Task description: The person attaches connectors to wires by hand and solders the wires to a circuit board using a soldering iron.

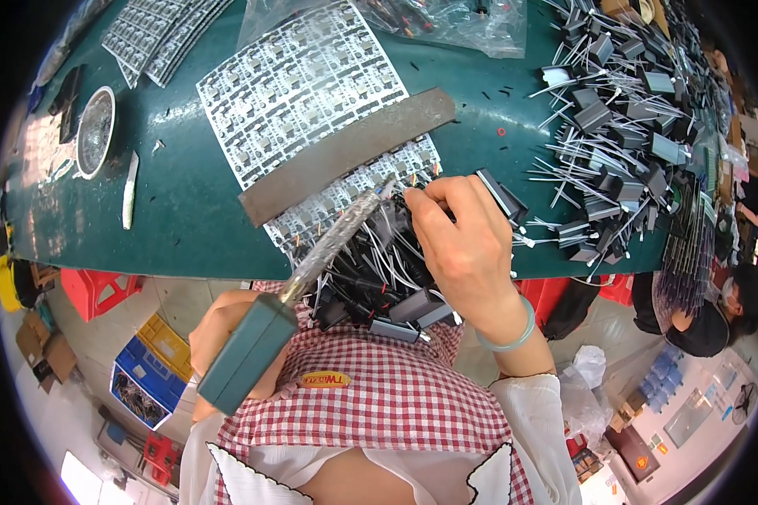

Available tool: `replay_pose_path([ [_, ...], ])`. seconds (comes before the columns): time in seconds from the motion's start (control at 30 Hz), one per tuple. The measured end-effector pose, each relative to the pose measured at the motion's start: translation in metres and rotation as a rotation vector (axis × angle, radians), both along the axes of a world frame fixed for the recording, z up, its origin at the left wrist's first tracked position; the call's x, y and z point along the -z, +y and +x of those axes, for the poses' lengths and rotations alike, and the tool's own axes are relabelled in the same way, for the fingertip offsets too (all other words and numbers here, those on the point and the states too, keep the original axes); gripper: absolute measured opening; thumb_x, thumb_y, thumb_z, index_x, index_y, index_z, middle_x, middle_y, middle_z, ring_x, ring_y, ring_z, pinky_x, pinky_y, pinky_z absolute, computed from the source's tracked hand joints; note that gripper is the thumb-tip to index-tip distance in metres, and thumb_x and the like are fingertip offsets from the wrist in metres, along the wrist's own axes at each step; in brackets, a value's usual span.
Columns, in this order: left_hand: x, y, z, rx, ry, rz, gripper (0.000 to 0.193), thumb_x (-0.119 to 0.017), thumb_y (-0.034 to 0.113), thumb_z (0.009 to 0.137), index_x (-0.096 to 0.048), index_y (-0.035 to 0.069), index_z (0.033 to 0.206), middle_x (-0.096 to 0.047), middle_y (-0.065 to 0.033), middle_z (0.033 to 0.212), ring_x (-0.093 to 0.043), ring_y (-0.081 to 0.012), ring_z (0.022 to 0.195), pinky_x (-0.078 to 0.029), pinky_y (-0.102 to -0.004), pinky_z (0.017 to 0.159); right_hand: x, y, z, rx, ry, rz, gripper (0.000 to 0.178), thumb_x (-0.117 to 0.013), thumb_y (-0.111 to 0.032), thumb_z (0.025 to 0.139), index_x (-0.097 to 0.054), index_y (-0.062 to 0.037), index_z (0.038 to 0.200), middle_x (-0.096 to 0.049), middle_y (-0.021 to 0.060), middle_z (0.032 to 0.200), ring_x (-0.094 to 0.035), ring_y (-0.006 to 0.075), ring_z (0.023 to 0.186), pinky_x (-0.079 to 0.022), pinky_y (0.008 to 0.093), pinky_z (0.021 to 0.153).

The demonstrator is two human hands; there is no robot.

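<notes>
The white circuit-board panel (290,93) lies on the green surface (177,227) in front of the seated worker, with a flat brown bar (345,156) across its nearer part. The left hand (213,330) has its fingers wrapped round the green handle of a soldering iron (248,353), its tip at the panel's near edge; I can't tell whether it touches. Just beside that tip, the right hand (459,236) has thumb and forefinger bent close together; I can't make out whether they are clamped on a wire. Below, a tangle of black and white cables (387,261) hangs toward the checked apron (379,404), dark housings (417,307) among it. To the right spreads a heap of grey boxes with white leads (619,126); far left stands a round dish (112,109), near a thin white stick (130,189). More panels (156,34) lie beyond.
</notes>
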State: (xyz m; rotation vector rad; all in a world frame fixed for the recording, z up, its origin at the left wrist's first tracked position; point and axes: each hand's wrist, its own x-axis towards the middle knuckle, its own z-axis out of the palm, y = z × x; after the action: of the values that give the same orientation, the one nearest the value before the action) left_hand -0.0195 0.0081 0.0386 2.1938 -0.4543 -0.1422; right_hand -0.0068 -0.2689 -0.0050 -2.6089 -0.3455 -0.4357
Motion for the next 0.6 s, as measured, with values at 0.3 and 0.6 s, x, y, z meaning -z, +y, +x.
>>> replay_pose_path([
  [0.3,0.005,0.006,-0.004,0.022,-0.134,-0.178,0.024,-0.074,0.0,0.073,-0.069,-0.006,0.096,-0.07,-0.0197,0.093,-0.07,-0.0311,0.081,-0.055,-0.0356,0.072,0.0,0.0,0.004,0.001,0.006,0.028,0.027,-0.067,0.0,0.068,-0.068,0.0009,0.095,-0.056,0.0084,0.086,-0.058,0.0242,0.077,-0.05,0.0343,0.062],
  [0.6,0.015,-0.001,-0.004,0.005,0.011,-0.081,0.027,-0.074,-0.001,0.076,-0.069,-0.006,0.102,-0.07,-0.0192,0.1,-0.07,-0.031,0.084,-0.054,-0.0358,0.076,0.003,0.001,0.013,0.027,-0.006,0.149,0.015,-0.072,0.002,0.074,-0.061,-0.0029,0.083,-0.053,0.0084,0.081,-0.057,0.0261,0.073,-0.048,0.0372,0.06],
])
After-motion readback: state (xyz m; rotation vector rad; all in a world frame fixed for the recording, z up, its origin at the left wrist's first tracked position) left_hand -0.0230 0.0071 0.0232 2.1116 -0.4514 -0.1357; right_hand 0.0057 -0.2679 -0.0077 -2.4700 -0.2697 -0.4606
